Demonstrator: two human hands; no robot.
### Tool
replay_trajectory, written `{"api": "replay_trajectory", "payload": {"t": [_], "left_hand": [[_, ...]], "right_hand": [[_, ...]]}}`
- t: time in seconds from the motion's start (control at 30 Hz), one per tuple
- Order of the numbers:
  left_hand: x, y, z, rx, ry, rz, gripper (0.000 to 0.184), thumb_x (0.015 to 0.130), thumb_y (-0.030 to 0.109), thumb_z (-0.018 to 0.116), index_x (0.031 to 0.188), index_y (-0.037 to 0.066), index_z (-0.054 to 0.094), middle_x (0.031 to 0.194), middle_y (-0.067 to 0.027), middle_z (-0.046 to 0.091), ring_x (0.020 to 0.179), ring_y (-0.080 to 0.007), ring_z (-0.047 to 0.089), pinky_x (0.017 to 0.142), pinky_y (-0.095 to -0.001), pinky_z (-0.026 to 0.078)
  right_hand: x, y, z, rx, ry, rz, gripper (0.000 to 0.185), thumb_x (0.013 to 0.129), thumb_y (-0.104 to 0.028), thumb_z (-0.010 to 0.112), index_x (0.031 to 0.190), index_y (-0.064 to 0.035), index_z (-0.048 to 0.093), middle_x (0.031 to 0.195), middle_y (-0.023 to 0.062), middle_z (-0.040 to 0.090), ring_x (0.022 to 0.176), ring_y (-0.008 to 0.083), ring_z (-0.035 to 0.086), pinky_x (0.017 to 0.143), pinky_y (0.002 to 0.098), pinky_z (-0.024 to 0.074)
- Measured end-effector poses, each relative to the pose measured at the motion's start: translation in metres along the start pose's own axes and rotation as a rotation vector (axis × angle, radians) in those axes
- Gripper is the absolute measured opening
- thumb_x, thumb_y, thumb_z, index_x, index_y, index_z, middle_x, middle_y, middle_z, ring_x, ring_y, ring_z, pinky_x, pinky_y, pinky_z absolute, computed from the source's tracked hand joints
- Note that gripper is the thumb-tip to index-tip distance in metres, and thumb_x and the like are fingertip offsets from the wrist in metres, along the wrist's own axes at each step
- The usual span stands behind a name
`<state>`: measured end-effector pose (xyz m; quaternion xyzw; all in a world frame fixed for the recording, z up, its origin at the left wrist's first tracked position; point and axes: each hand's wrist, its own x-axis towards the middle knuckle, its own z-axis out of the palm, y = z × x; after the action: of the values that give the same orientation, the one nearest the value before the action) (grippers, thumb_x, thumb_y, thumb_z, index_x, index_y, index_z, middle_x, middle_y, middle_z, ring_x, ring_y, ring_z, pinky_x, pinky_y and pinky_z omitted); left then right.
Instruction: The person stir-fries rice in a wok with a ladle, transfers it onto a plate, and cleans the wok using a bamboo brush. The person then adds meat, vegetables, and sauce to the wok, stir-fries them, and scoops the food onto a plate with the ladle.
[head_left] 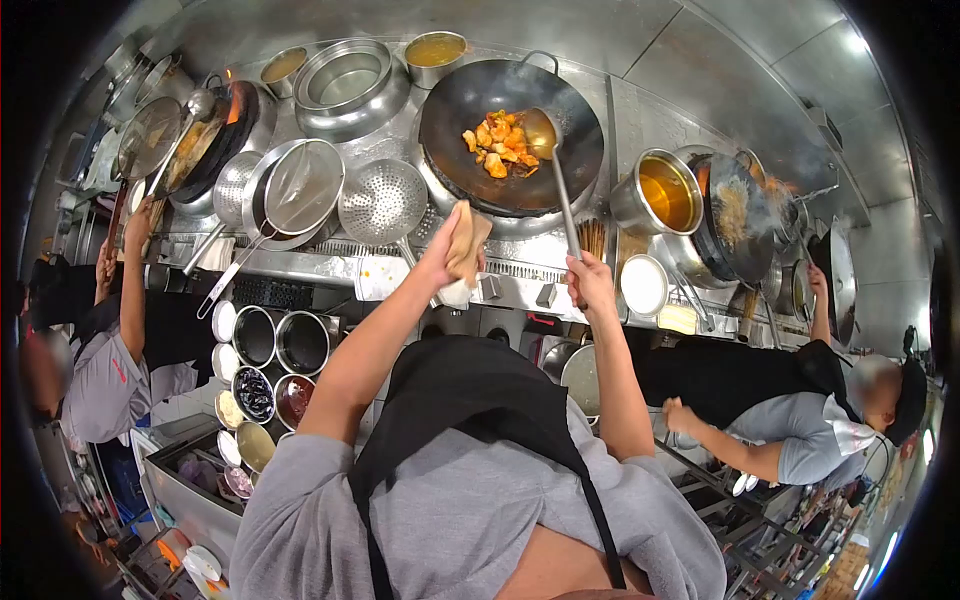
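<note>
My left hand [445, 257] is closed round a folded tan cloth [466, 244] at the near left edge of a black wok [447, 105]. Whether the cloth also grips a wok handle is hidden. In my right hand [592, 280] is the long handle of a ladle [563, 190]. The ladle's bowl rests inside the wok, at the right of a small heap of orange-glazed food pieces [498, 148]. Dark scraps lie among the pieces. The wok sits tilted on a stove ring.
Left of the wok are a perforated skimmer [382, 200], a mesh strainer [305, 185] and a steel pot [345, 80]. A pot of amber oil [664, 192] stands right. Co-workers at both sides [110, 385] [800, 420] tend smoking woks. Sauce pans [254, 335] line the lower left.
</note>
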<state>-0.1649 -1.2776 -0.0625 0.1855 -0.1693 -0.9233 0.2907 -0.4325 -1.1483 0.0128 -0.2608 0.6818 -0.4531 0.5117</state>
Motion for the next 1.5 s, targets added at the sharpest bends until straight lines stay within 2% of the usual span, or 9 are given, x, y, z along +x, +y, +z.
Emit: {"api": "replay_trajectory", "payload": {"t": [0.3, 0.63, 0.73, 0.97, 1.13, 1.2, 1.3, 1.4, 1.5], "left_hand": [[-0.048, -0.017, -0.022, -0.087, 0.267, -0.039, 0.040, 0.096, 0.043, 0.064, 0.122, 0.013, 0.056, 0.099, -0.0137, 0.068, 0.076, -0.0203, 0.066, 0.066, -0.0335, 0.058], [0.045, 0.008, 0.004, -0.119, 0.564, 0.041, 0.053, 0.101, 0.055, 0.049, 0.120, 0.006, 0.052, 0.102, -0.0137, 0.065, 0.081, -0.0282, 0.067, 0.067, -0.0420, 0.059], [0.092, 0.015, 0.009, -0.089, 0.652, 0.091, 0.041, 0.102, 0.043, 0.049, 0.114, 0.004, 0.054, 0.096, -0.0135, 0.065, 0.078, -0.0297, 0.067, 0.066, -0.0471, 0.059], [0.104, 0.009, 0.050, -0.073, 0.668, -0.178, 0.018, 0.094, 0.017, 0.045, 0.087, 0.006, 0.057, 0.080, -0.0112, 0.063, 0.066, -0.0301, 0.062, 0.065, -0.0521, 0.057], [0.063, 0.001, 0.057, -0.012, 0.600, -0.132, 0.019, 0.093, 0.018, 0.046, 0.082, 0.008, 0.058, 0.075, -0.0091, 0.062, 0.065, -0.0266, 0.064, 0.061, -0.0474, 0.058], [0.069, -0.023, -0.039, -0.077, 0.060, -0.064, 0.011, 0.091, 0.016, 0.050, 0.084, 0.008, 0.055, 0.077, -0.0082, 0.060, 0.062, -0.0234, 0.061, 0.054, -0.0437, 0.054], [0.021, -0.058, -0.030, 0.024, 0.582, 0.025, 0.006, 0.089, 0.015, 0.051, 0.089, 0.009, 0.051, 0.076, -0.0070, 0.055, 0.059, -0.0227, 0.056, 0.050, -0.0413, 0.051], [-0.007, -0.068, -0.073, -0.167, 0.508, -0.423, 0.006, 0.090, 0.015, 0.049, 0.088, 0.010, 0.049, 0.074, -0.0068, 0.053, 0.057, -0.0238, 0.053, 0.045, -0.0388, 0.044], [-0.030, -0.028, 0.068, -0.254, 0.639, -0.220, 0.029, 0.090, 0.015, 0.049, 0.062, 0.014, 0.040, 0.056, -0.0028, 0.040, 0.047, -0.0201, 0.041, 0.049, -0.0380, 0.040]], "right_hand": [[0.084, 0.014, 0.018, -0.750, 0.065, -0.418, 0.035, 0.090, -0.021, 0.061, 0.120, -0.0022, 0.057, 0.097, 0.0275, 0.067, 0.096, 0.0466, 0.064, 0.085, 0.0511, 0.0488], [-0.064, -0.045, -0.047, -0.947, -0.005, -0.328, 0.030, 0.087, -0.018, 0.066, 0.114, -0.0042, 0.062, 0.074, 0.0152, 0.066, 0.069, 0.0332, 0.064, 0.067, 0.0420, 0.0514], [-0.126, -0.117, -0.041, -0.721, -0.166, 0.149, 0.025, 0.092, -0.016, 0.062, 0.107, 0.0031, 0.058, 0.068, 0.0148, 0.059, 0.064, 0.0270, 0.061, 0.062, 0.0413, 0.0474], [-0.129, -0.107, -0.026, -1.159, -0.097, -0.249, 0.030, 0.092, -0.021, 0.060, 0.112, 0.0011, 0.058, 0.092, 0.0298, 0.067, 0.093, 0.0486, 0.063, 0.083, 0.0537, 0.0483], [-0.123, -0.112, -0.037, -1.226, -0.058, -0.168, 0.032, 0.093, -0.022, 0.061, 0.118, -0.0020, 0.060, 0.093, 0.0263, 0.069, 0.095, 0.0449, 0.065, 0.083, 0.0530, 0.0498], [-0.092, -0.072, -0.032, -1.252, 0.059, -0.269, 0.033, 0.094, -0.023, 0.061, 0.119, -0.0025, 0.059, 0.093, 0.0254, 0.070, 0.094, 0.0445, 0.066, 0.082, 0.0530, 0.0501], [-0.083, -0.054, -0.020, -1.082, 0.185, -0.329, 0.035, 0.095, -0.025, 0.060, 0.122, -0.0032, 0.059, 0.094, 0.0249, 0.070, 0.092, 0.0441, 0.066, 0.080, 0.0535, 0.0503], [-0.112, -0.080, -0.034, -0.969, 0.099, -0.337, 0.042, 0.093, -0.020, 0.064, 0.131, -0.0023, 0.057, 0.081, 0.0187, 0.068, 0.078, 0.0331, 0.067, 0.075, 0.0435, 0.0510], [-0.143, -0.115, -0.079, -0.910, -0.034, -0.280, 0.042, 0.093, -0.017, 0.067, 0.130, -0.0001, 0.060, 0.065, 0.0034, 0.056, 0.055, 0.0096, 0.051, 0.052, 0.0294, 0.0425]]}}
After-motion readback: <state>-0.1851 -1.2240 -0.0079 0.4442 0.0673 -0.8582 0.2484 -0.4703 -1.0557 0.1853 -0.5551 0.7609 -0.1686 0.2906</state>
